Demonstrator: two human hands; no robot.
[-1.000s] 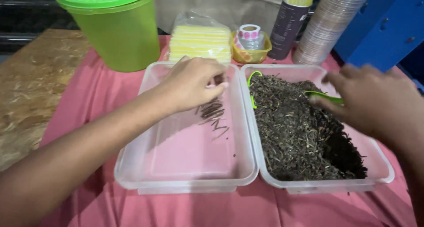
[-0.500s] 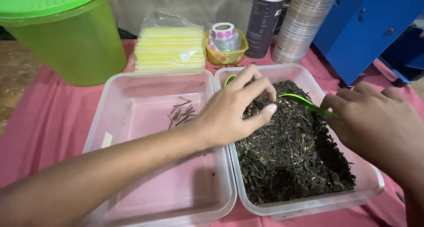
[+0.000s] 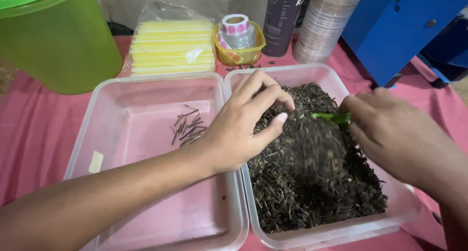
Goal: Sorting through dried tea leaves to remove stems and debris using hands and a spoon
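Pink cloth bears two tubs; left hand pinches loosely, right hand seemingly grips one green scoop.

I see two clear plastic tubs, smooth and slightly glossy: the left tub holds a few dry, matt twigs, the right tub a heap of rough, dark, crumbly dried leaf. A glossy green plastic scoop shows there. Pink cloth, matt and creased, covers the desk. The green bucket is translucent plastic; the blue cabinet looks like painted metal.
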